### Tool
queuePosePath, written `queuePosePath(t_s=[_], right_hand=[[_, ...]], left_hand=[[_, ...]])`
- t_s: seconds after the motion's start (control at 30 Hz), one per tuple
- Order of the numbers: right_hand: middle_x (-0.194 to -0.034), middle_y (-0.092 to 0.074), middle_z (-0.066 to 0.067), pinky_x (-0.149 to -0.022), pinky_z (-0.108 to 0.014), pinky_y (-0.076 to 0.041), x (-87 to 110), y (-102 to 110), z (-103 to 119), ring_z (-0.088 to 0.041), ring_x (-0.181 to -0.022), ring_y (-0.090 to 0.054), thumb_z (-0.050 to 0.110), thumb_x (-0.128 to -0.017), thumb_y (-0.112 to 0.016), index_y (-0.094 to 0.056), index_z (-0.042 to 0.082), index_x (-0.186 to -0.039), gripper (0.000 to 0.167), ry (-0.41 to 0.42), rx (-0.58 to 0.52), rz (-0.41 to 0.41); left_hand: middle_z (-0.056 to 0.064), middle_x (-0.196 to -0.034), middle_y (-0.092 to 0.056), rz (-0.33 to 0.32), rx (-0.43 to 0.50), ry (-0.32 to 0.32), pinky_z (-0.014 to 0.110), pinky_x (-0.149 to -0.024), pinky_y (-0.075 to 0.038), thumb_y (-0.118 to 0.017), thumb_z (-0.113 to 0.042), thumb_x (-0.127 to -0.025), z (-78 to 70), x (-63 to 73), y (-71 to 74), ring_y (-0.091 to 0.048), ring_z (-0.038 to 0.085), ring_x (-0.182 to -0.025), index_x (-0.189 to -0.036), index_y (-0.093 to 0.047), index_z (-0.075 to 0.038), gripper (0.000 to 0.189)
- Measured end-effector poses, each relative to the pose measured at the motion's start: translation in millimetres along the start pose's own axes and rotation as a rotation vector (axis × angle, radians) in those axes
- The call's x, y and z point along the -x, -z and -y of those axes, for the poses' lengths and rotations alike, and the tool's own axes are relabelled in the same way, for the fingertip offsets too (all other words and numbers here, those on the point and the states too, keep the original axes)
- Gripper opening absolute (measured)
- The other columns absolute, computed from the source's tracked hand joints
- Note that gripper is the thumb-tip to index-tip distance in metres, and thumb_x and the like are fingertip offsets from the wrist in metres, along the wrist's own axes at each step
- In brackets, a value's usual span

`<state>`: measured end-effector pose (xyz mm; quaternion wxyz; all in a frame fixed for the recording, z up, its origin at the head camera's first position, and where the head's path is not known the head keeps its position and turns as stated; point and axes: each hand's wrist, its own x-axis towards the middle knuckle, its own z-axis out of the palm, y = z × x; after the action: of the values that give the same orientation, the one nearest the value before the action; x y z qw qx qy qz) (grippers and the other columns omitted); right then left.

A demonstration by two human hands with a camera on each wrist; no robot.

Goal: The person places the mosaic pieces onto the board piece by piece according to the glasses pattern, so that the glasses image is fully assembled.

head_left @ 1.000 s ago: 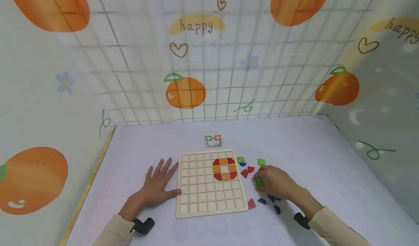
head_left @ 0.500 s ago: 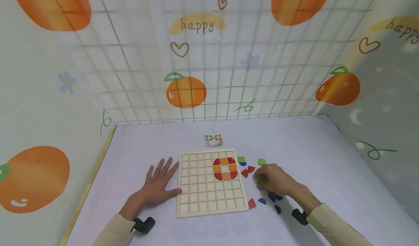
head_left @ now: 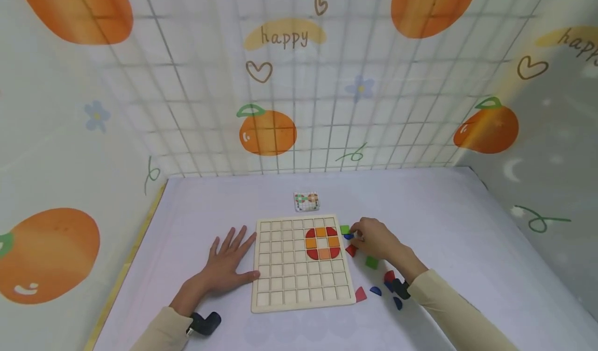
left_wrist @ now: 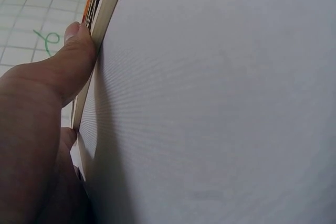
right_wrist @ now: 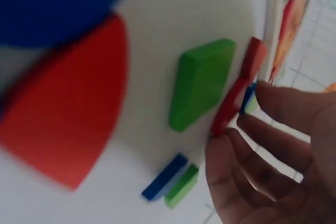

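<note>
My left hand [head_left: 226,265] lies with fingers spread at the left side of a wooden grid board [head_left: 280,283]; its thumb [left_wrist: 79,40] touches the board's edge in the left wrist view. Red and orange pieces [head_left: 334,242] form a ring in the board's upper right. My right hand [head_left: 374,237] is bent over loose pieces beside the board. Its thumb and index fingertips stand on either side of a blue piece [right_wrist: 248,98]; whether they pinch it is unclear. Close by lie a green square [head_left: 344,229], a red piece [head_left: 351,250] and another green square [head_left: 371,262].
A small pattern card [head_left: 306,201] lies behind the board. Nearer me, right of the board, are a pink-red piece [head_left: 360,294], several blue half-discs [head_left: 376,291] and a red piece [head_left: 390,275]. Printed cloth walls [head_left: 196,122] enclose the table.
My right hand has left the nearer green square, which now lies uncovered on the table. It has moved forward and left to the pieces by the board. The left hand stays put.
</note>
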<state>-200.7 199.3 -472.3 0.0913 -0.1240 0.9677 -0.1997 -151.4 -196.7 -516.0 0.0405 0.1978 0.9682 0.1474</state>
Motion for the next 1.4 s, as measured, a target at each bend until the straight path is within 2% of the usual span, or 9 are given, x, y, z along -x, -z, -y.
queuePosePath(t_s=[0.2,0.4,0.53,0.67,0.8,0.97,1.13,1.23,1.4], right_hand=[[-0.079,-0.062,0.000,-0.060,-0.027,-0.049,-9.6,-6,4,-0.017,-0.068,-0.053,0.022,-0.084,-0.080,-0.074,0.006,-0.092,0.019,-0.048,0.020,-0.047],[-0.075,-0.060,0.002,-0.061,-0.027,-0.049,-9.4,-2,4,-0.017,-0.068,-0.053,0.018,-0.082,-0.082,-0.071,0.010,-0.083,0.013,-0.068,-0.050,0.018],[-0.075,-0.060,0.001,-0.060,-0.027,-0.050,-7.2,-1,5,-0.017,-0.066,-0.054,0.014,-0.081,-0.083,-0.070,0.010,-0.085,0.014,-0.057,-0.104,0.043],[-0.072,-0.058,0.000,-0.058,-0.027,-0.050,-3.2,-5,6,-0.016,-0.064,-0.054,0.011,-0.083,-0.080,-0.072,0.007,-0.098,0.017,-0.046,-0.129,0.033],[-0.075,-0.058,0.003,-0.060,-0.026,-0.050,7.4,-5,6,-0.015,-0.068,-0.053,0.010,-0.086,-0.076,-0.073,0.007,-0.098,0.013,-0.013,-0.143,-0.032],[-0.077,-0.064,0.004,-0.062,-0.026,-0.053,29.7,-2,8,-0.015,-0.069,-0.057,0.006,-0.082,-0.079,-0.071,0.009,-0.086,0.008,-0.018,-0.303,-0.124],[-0.082,-0.067,0.004,-0.064,-0.025,-0.054,51.9,-12,17,-0.013,-0.072,-0.060,0.001,-0.080,-0.079,-0.075,0.007,-0.092,0.013,-0.040,-0.408,-0.198],[-0.085,-0.068,0.003,-0.066,-0.023,-0.054,59.6,-22,22,-0.012,-0.073,-0.060,0.001,-0.081,-0.079,-0.076,0.007,-0.095,0.016,-0.063,-0.440,-0.208],[-0.086,-0.068,0.003,-0.063,-0.023,-0.054,62.9,-34,29,-0.012,-0.072,-0.061,0.001,-0.084,-0.076,-0.077,0.008,-0.093,0.012,-0.071,-0.474,-0.166]], left_hand=[[0.014,-0.163,-0.013,0.001,0.002,-0.002,0.066,-0.111,0.000,-0.057,-0.074,-0.082,0.3,0.1,-2.6,-0.004,0.040,-0.147,-0.157,-0.026,-0.017,0.099],[0.017,-0.162,-0.015,-0.034,0.009,-0.018,0.066,-0.110,0.001,-0.058,-0.072,-0.082,4.4,0.3,-5.7,-0.004,0.042,-0.147,-0.156,-0.028,-0.014,0.099],[0.018,-0.161,-0.016,-0.036,0.006,-0.018,0.067,-0.110,0.000,-0.058,-0.073,-0.082,3.4,-0.7,-3.8,-0.004,0.042,-0.147,-0.156,-0.029,-0.013,0.099],[0.017,-0.162,-0.016,-0.017,-0.001,-0.002,0.067,-0.111,-0.001,-0.058,-0.072,-0.083,-0.9,-0.7,2.0,-0.005,0.042,-0.147,-0.156,-0.029,-0.014,0.098],[0.017,-0.162,-0.015,-0.014,0.001,-0.004,0.067,-0.111,-0.001,-0.057,-0.073,-0.083,0.0,-0.1,0.7,-0.004,0.042,-0.147,-0.156,-0.028,-0.014,0.099],[0.018,-0.161,-0.016,-0.044,0.012,-0.032,0.067,-0.110,0.000,-0.057,-0.073,-0.082,3.3,1.0,-4.4,-0.004,0.042,-0.147,-0.156,-0.029,-0.014,0.099],[0.019,-0.161,-0.018,-0.065,0.027,-0.043,0.067,-0.110,0.001,-0.059,-0.071,-0.083,2.8,1.3,-4.1,-0.004,0.042,-0.147,-0.156,-0.029,-0.014,0.098],[0.019,-0.161,-0.017,-0.058,0.021,-0.029,0.067,-0.110,0.000,-0.060,-0.070,-0.082,1.3,1.2,-2.4,-0.005,0.043,-0.147,-0.156,-0.030,-0.013,0.098],[0.016,-0.162,-0.014,-0.021,-0.002,-0.005,0.066,-0.111,0.000,-0.060,-0.072,-0.082,0.0,0.6,-1.4,-0.004,0.041,-0.147,-0.157,-0.028,-0.015,0.099]])
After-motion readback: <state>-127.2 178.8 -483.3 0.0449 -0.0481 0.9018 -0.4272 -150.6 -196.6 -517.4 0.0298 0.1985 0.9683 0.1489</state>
